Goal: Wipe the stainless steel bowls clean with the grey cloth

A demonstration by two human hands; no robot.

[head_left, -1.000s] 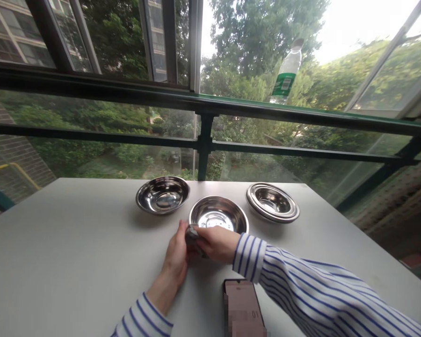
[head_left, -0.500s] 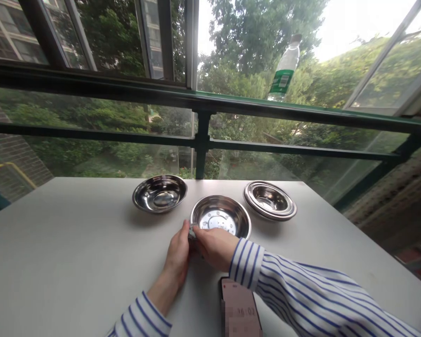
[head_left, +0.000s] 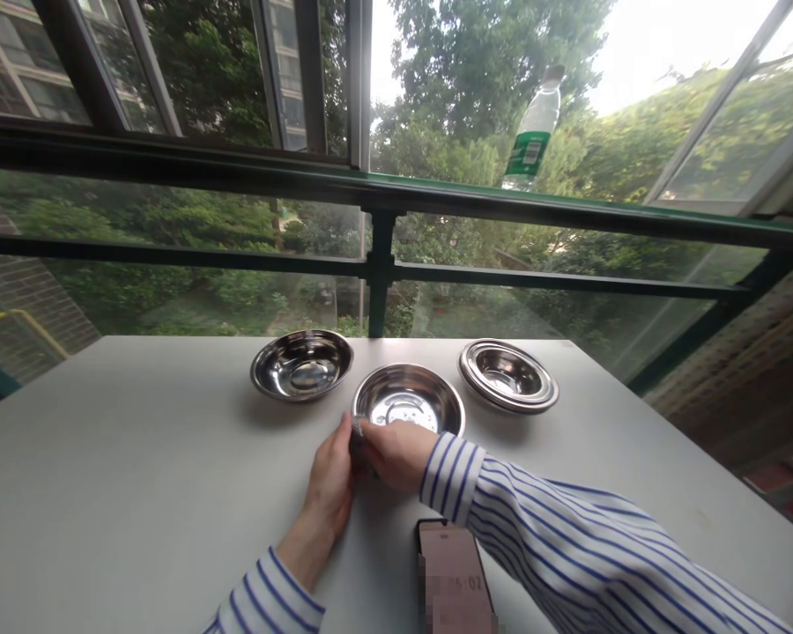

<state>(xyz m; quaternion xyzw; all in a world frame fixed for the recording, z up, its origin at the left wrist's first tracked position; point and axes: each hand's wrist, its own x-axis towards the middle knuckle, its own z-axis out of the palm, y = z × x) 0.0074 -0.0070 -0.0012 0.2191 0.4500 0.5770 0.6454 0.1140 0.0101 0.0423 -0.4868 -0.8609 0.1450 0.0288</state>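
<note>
Fingers (head_left: 372, 434) of the right hand (head_left: 403, 458) close around a small greyish thing (head_left: 357, 428), mostly hidden between both hands; whether the left hand (head_left: 330, 475), against its other side, also grips, I cannot tell. Near the right sleeve (head_left: 453, 475), a phone (head_left: 455, 572) lies face up on the white table (head_left: 138, 493). Just beyond the hands sits a metal bowl (head_left: 436, 392), the small thing by its near left rim. Farther back, another bowl (head_left: 302, 370) stands left, stacked bowls (head_left: 507, 379) right. Past them runs a dark green railing (head_left: 568, 211), a green-labelled bottle (head_left: 532, 145) at its top, trees (head_left: 476, 79) behind.
</note>
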